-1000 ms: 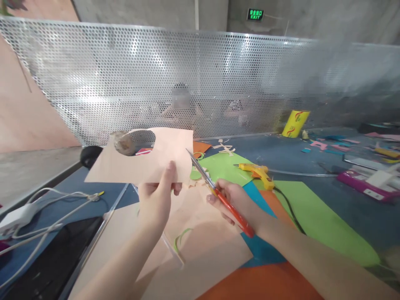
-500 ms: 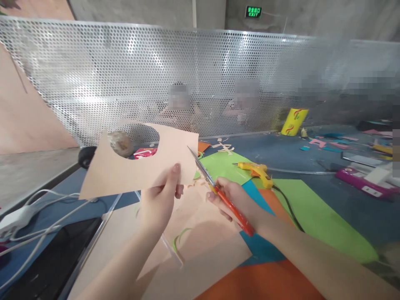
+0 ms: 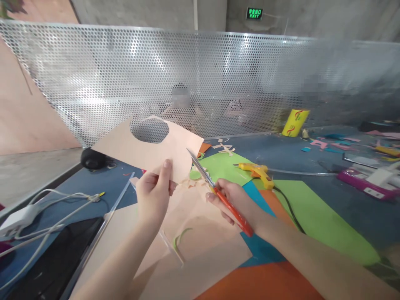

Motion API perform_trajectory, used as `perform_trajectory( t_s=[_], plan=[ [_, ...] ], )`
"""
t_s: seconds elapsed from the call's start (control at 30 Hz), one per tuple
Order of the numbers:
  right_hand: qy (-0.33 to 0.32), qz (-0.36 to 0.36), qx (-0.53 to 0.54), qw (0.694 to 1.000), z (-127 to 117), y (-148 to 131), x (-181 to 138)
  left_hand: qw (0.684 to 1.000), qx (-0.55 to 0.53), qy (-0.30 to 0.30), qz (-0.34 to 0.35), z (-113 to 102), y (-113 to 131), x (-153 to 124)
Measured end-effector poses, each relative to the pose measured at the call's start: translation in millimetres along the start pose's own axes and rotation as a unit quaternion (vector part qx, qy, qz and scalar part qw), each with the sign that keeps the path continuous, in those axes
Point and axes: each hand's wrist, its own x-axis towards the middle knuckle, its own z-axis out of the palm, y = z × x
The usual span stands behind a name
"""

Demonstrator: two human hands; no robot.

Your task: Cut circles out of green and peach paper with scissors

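The scissors (image 3: 229, 207) are red and silver in colour. The held paper (image 3: 176, 150) is plain pale peach. The glue gun (image 3: 258, 172) is yellow with orange, its cord (image 3: 290, 207) black. The silvery panel (image 3: 125, 75) has a dense dotted pattern. The power strip (image 3: 354, 183) seems purple and white, though blurred.

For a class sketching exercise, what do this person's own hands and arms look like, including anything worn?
The left hand and right hand are ungloved, with slim fingers. Both forearms are bare in view: no sleeve, watch or bracelet shows. No ring or marking can be made out.
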Motion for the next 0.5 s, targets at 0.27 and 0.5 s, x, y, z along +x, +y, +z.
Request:
perform_trajectory(
  t_s=[0.27,0.5],
  plan=[
    [-0.01,0.018,-0.002,1.0,-1.3,-6.0,-0.6,0.999,0.037,-0.017,-0.002,-2.9,-5.3,2.6],
    [-0.017,0.025,0.017,0.999,-2.4,-5.7,0.0,0.996,0.076,-0.047,-0.001,-4.9,-6.9,-0.8]
  ],
)
